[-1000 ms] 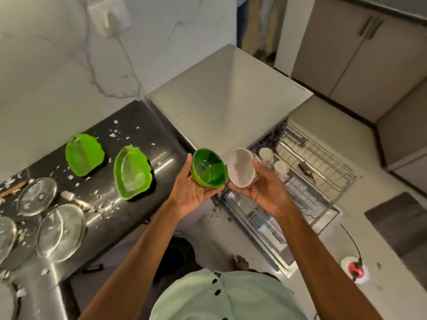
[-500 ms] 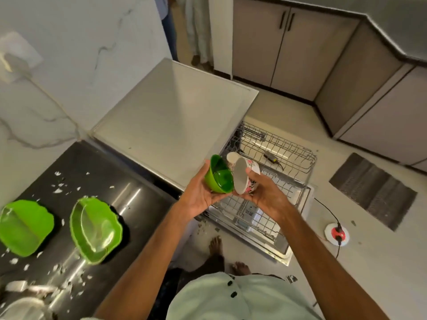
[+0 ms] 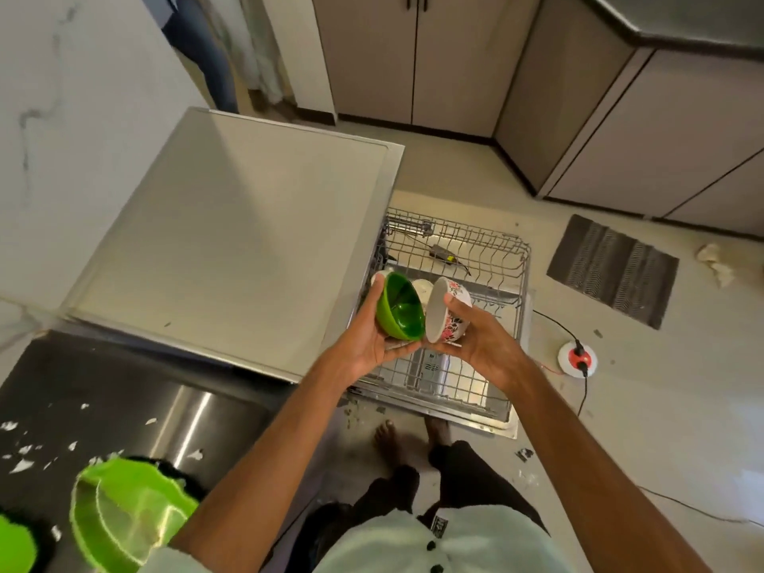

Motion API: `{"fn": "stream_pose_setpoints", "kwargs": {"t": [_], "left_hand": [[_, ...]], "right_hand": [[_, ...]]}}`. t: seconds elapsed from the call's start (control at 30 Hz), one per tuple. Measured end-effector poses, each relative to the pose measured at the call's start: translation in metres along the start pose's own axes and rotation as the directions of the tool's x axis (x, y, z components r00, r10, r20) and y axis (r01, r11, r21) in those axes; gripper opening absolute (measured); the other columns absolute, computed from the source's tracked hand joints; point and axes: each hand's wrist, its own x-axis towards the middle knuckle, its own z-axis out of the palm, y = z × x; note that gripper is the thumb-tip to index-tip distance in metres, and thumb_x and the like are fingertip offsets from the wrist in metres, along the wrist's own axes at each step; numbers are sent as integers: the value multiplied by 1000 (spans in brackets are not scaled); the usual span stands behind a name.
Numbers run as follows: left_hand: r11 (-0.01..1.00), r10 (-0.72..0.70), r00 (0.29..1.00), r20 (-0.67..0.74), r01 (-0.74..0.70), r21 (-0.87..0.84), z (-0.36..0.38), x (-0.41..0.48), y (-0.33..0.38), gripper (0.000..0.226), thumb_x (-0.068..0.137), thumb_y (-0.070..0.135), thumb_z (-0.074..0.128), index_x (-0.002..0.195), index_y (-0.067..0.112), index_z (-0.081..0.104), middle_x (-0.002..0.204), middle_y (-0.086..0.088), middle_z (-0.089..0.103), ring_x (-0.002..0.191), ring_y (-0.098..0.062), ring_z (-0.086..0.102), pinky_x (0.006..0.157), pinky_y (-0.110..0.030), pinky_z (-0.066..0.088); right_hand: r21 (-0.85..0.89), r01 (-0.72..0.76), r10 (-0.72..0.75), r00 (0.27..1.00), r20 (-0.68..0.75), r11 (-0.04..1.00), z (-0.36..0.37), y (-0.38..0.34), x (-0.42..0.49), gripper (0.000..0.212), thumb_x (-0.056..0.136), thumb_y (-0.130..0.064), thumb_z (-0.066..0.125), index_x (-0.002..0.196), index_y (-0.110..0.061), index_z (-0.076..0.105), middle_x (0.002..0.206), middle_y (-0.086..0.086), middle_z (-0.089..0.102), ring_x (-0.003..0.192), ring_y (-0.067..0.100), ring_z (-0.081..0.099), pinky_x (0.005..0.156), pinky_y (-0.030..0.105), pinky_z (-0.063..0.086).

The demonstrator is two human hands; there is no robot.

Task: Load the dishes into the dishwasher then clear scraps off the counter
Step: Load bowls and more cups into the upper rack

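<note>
Two bowls held over the pulled-out dishwasher rack (image 3: 488, 258).

I saw the left hand (image 3: 368, 345) with its fingers curled around the green bowl (image 3: 400, 306), which was tilted on edge, its opening turned toward the right. The right hand (image 3: 481, 345) had its fingers clamped on the floral bowl (image 3: 444, 310), also tipped sideways, rim just beside the green one. Below both sets of fingertips lay the wire rack; behind the left wrist, white scraps (image 3: 22, 465) dotted the dark counter (image 3: 124, 390).
</note>
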Motion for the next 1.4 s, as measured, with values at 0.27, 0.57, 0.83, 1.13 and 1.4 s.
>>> {"fn": "stream_pose_setpoints", "kwargs": {"t": [0.27, 0.57, 0.83, 1.13, 1.4], "left_hand": [[995, -4, 998, -59, 10, 98, 4, 76, 4, 89, 77, 90, 40, 138, 27, 56, 129, -13, 68, 118, -30, 66, 85, -38, 58], [999, 36, 971, -237, -27, 44, 6, 193, -11, 94, 68, 88, 46, 134, 23, 58, 118, -12, 73, 104, -27, 71, 74, -37, 60], [963, 246, 867, -434, -169, 209, 0, 290, -2, 86, 67, 60, 80, 139, 23, 52, 133, -10, 61, 111, -27, 68, 75, -38, 63], [618, 634, 626, -455, -55, 784, -32, 390, 12, 95, 55, 47, 94, 133, 35, 40, 133, 1, 51, 115, -23, 54, 91, -39, 50], [407, 653, 608, -452, 221, 886, -54, 435, 13, 103, 58, 36, 96, 142, 23, 38, 143, -9, 46, 128, -32, 48, 91, -44, 47]], "right_hand": [[58, -12, 20, 990, -140, 998, -50, 3, 71, 62, 92, -58, 62, 143, -24, 51, 133, 19, 65, 120, 39, 65, 106, 57, 48], [178, -12, 54, 971, -232, 984, -120, 13, 187, 62, 93, -51, 62, 144, -18, 49, 129, 24, 63, 109, 39, 65, 80, 41, 62], [69, 0, 16, 969, -245, 998, -183, 10, 273, 72, 78, -37, 77, 143, -22, 49, 136, 23, 59, 110, 37, 64, 101, 61, 51], [-393, 102, -232, 926, -299, 914, -212, 17, 332, 85, 69, -47, 86, 140, -35, 41, 137, 6, 54, 115, 24, 64, 87, 44, 62], [-662, 101, -329, 916, -229, 742, -220, 25, 344, 86, 71, -34, 90, 143, -30, 41, 143, 3, 47, 118, 27, 57, 79, 39, 63]]}}
